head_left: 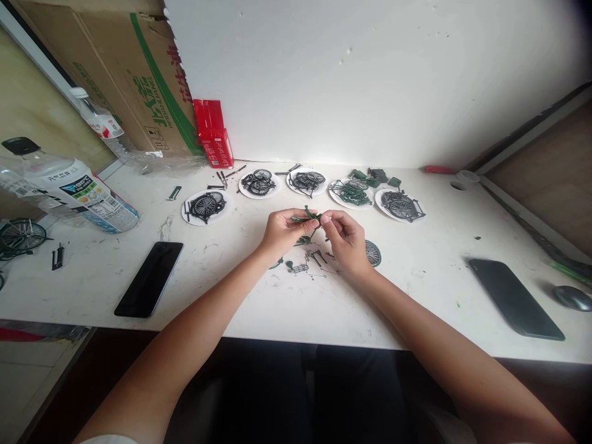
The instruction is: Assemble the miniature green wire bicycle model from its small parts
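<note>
Above the middle of the white table, my left hand (285, 233) pinches a small green model bicycle part (311, 213), its exact kind partly covered by fingers. My right hand (346, 239) closes its thumb and fingertips on the same part from the other side. Beneath my hands lie loose miniature pieces, among them a small wire rack (300, 269) and several thin green and metal bits. A green-rimmed spoked wheel (373, 253) rests beside my right wrist, partly hidden by it.
Behind my hands, several paper plates (184, 213) carry model bicycle parts. A phone (150, 279) lies left, a dark flat slab (515, 299) and a mouse (573, 298) right. Bottles (78, 191), a carton (111, 74) and a red box (214, 135) stand at the back left.
</note>
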`<state>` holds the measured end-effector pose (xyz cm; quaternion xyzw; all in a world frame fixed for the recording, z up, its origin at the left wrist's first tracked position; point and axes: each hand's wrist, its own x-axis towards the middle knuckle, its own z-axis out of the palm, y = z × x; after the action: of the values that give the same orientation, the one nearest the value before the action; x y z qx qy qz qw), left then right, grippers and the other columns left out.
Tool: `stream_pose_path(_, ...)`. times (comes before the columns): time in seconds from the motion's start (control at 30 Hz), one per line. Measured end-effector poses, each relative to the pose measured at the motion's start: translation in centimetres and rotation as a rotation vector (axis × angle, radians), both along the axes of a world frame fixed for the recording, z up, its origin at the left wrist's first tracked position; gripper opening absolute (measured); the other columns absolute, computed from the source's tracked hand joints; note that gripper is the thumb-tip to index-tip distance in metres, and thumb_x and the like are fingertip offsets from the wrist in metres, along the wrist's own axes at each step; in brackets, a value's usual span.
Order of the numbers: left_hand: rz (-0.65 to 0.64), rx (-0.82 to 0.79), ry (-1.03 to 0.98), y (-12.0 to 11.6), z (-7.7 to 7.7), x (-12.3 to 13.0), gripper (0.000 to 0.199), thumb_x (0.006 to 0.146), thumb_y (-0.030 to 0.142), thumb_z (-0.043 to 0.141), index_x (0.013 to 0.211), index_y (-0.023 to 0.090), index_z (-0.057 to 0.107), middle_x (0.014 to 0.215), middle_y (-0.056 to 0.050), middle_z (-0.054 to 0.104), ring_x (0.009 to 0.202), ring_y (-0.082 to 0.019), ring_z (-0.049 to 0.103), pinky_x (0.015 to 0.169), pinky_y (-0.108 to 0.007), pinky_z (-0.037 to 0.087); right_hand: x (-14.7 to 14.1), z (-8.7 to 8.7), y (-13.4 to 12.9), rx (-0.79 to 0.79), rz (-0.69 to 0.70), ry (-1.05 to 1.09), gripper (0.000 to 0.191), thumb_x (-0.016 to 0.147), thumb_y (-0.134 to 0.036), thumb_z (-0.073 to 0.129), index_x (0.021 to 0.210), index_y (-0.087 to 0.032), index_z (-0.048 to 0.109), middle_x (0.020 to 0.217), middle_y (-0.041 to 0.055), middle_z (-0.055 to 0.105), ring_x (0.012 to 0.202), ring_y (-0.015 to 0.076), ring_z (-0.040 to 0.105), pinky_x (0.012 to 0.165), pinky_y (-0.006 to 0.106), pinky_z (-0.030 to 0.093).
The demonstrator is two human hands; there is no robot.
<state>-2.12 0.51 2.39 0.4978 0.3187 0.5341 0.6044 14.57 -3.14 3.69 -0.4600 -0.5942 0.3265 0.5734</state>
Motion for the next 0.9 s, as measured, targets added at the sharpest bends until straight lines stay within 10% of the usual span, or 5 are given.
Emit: stream_pose_path(0.9,0.026,0.018,0.038,-0.9,1.3,0.2,0.050,0.066,0.046,0.101,0.104,0.017,0.086,0.106,-0.011,0.082,0.090,-0.021,0.074,0.084,-0.035,0.061,-0.3,-0.6,-0.6,0.033,-0.044,0.014,0.037,0.099,-0.060,0.070,0.100,-0.024,0.067,0.080,0.0005,0.054,0.069,0.0155,0.041,0.061,0.030,0.036)
